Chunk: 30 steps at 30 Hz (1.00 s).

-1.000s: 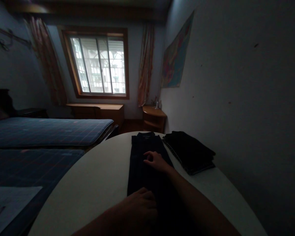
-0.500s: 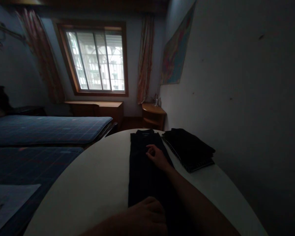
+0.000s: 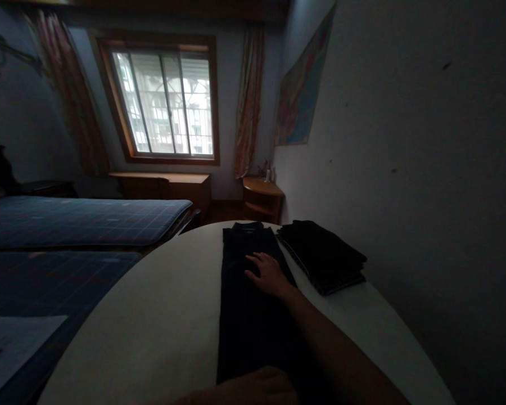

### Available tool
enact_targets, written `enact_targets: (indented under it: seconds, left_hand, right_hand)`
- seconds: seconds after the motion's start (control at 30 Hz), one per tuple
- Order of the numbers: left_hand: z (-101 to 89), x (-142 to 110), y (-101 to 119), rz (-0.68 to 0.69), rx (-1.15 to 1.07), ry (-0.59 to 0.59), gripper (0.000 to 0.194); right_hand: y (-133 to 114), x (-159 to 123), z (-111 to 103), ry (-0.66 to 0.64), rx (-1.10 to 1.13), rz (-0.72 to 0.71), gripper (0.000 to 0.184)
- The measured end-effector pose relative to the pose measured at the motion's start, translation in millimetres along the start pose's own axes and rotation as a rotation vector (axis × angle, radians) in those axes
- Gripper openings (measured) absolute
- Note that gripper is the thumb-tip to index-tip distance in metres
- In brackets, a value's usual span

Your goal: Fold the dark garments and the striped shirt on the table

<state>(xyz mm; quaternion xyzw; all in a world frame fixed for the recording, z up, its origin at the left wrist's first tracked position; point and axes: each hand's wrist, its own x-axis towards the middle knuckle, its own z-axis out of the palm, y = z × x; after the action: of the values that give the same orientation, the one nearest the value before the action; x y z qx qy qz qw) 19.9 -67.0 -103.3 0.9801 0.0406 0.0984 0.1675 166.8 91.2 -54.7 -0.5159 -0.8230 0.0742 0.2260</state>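
Note:
A dark navy collared shirt [image 3: 244, 320], folded into a long narrow strip, lies on the white round table [image 3: 160, 315] with its collar at the far end. Over the upper part of the shirt, my right hand [image 3: 266, 274] is open with its fingers apart; whether it presses on the cloth is hard to see. My left hand [image 3: 257, 387] is at the shirt's near end, at the bottom edge of the view. Its fingers are dark and partly cut off, so their grip does not show.
A stack of folded dark clothes [image 3: 322, 256] sits on the table to the right, near the wall. Left of the table are beds with blue plaid mattresses [image 3: 88, 222] and a white sheet [image 3: 17, 349]. Beyond stand a wooden desk [image 3: 185, 179] and a corner shelf [image 3: 263, 188].
My left hand has moved toward me along the shirt, down to the bottom edge. My right hand stays over the upper shirt, and its curled fingers have spread and flattened.

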Motion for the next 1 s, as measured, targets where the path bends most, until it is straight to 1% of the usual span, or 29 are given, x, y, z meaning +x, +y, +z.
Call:
enact_targets:
  seconds: [0.1,0.17,0.27,0.33,0.4,0.47,0.57,0.63,0.73,0.8,0.9,1.0]
  left_hand:
    - [-8.0,-2.6,3.6,-0.064,-0.131,0.031,0.040]
    - [-10.8,-3.3,4.4,-0.077,-0.168,0.009,0.041]
    - [-18.8,-1.8,5.7,-0.108,-0.154,-0.016,0.035]
    - [-31.1,-1.2,8.5,-0.097,-0.127,-0.032,0.028]
    - [-48.1,-2.8,12.8,-0.053,-0.099,-0.042,0.020]
    - [-66.5,-7.3,16.6,-0.040,-0.090,-0.034,0.014]
    - [-88.4,-18.8,16.6,-0.101,-0.135,-0.021,0.007]
    - [-97.1,-27.8,12.3,-0.162,-0.184,0.000,0.006]
    - [-103.6,-40.2,5.4,-0.218,-0.239,0.049,0.013]
    - [-105.9,-46.0,4.6,-0.219,-0.258,0.044,0.017]
    - [-108.2,-50.0,10.4,-0.241,-0.254,-0.026,0.021]
    - [-108.3,-49.3,17.9,-0.263,-0.221,-0.114,0.024]
  right_hand:
    - [-1.7,0.4,1.5,-0.148,-0.050,0.043,0.049]
    - [-2.8,2.4,1.9,-0.179,-0.062,0.054,0.048]
    - [-4.5,6.7,2.0,-0.189,-0.076,0.058,0.048]
    - [-5.7,10.4,2.7,-0.198,-0.083,0.060,0.048]
    - [-6.9,15.4,4.6,-0.205,-0.092,0.073,0.048]
    - [-8.3,22.5,7.9,-0.204,-0.099,0.090,0.048]
    - [-9.6,37.0,14.4,-0.185,-0.101,0.115,0.048]
    - [-9.5,48.2,18.8,-0.173,-0.099,0.128,0.048]
    - [-7.8,62.8,23.4,-0.149,-0.094,0.146,0.047]
    - [-6.5,68.0,23.7,-0.129,-0.088,0.147,0.047]
    - [-6.6,64.9,19.8,-0.104,-0.075,0.115,0.046]
    - [-11.3,47.8,13.2,-0.091,-0.069,0.072,0.046]
